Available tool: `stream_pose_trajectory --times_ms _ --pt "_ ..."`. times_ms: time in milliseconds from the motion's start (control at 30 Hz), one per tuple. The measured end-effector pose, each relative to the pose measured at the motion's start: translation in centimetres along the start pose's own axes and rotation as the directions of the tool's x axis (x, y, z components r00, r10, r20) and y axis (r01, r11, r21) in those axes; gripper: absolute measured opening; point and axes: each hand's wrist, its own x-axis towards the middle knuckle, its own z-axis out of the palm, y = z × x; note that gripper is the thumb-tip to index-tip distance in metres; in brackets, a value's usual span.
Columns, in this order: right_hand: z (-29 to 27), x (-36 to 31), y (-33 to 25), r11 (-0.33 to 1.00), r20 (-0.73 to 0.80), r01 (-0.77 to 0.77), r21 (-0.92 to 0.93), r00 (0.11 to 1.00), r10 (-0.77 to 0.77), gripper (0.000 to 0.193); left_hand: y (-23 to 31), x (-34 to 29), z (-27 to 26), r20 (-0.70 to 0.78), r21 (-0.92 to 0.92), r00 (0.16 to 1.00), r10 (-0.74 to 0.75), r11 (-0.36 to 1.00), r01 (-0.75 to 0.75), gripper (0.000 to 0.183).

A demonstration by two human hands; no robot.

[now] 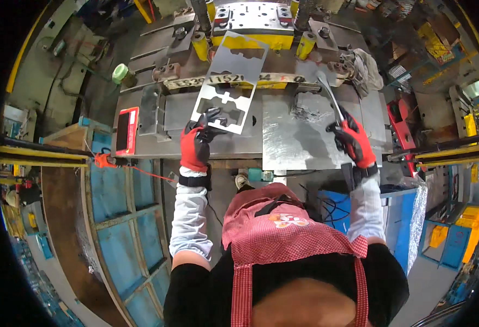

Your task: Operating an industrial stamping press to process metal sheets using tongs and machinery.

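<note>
Head view, person at a metal press bench, red checked apron low in the picture.

Left hand: red and black glove, white sleeve cover on the forearm. Fingers clamped on the near edge of a thin metal sheet with shaped cut-outs. The sheet runs from the hand toward the far side, tilted, its far end reaching up to the yellow block of the press tool. Near end of the sheet lies over the grey plate on the left half of the bench.

Right hand: same kind of glove, fingers closed around the handle of a long thin metal tool. The tool points to the far left from the hand; its tip sits over the shiny plate on the right half of the bench, near the far edge. Whether the tip touches the plate cannot be told.

Hands well apart, one on each side of the bench centre.

Surroundings: a red-framed flat device lies at the left end of the bench. A green roll of tape sits farther left and far. A crumpled rag lies at the far right of the bench. Two yellow cylinders stand at either side of the yellow block. Blue panelled floor frame lies near left.
</note>
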Motion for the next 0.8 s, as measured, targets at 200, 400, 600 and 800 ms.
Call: stream_pose_trajectory --times_ms 200,400,600,800 --pt "-0.4 -2.1 3.4 0.985 -0.009 -0.058 0.162 0.998 0.060 0.051 -2.9 -2.8 -2.0 0.224 0.650 0.927 0.300 0.663 -0.372 0.018" --pt "-0.6 -0.3 5.5 0.991 0.061 -0.061 0.120 0.997 0.054 0.051 0.0 -10.1 -2.6 -0.126 0.100 0.977 -0.172 0.978 0.185 0.026" --pt "-7.3 1.3 12.9 0.971 -0.005 -0.187 -0.150 0.982 0.188 0.023 1.3 -18.1 -9.3 0.152 0.837 0.888 0.435 0.422 -0.349 0.015" --pt "-6.4 1.0 13.7 0.997 0.003 -0.012 -0.072 1.000 0.012 0.016 7.2 -28.3 -12.6 -0.731 -0.129 0.661 -0.170 0.985 0.111 0.018"
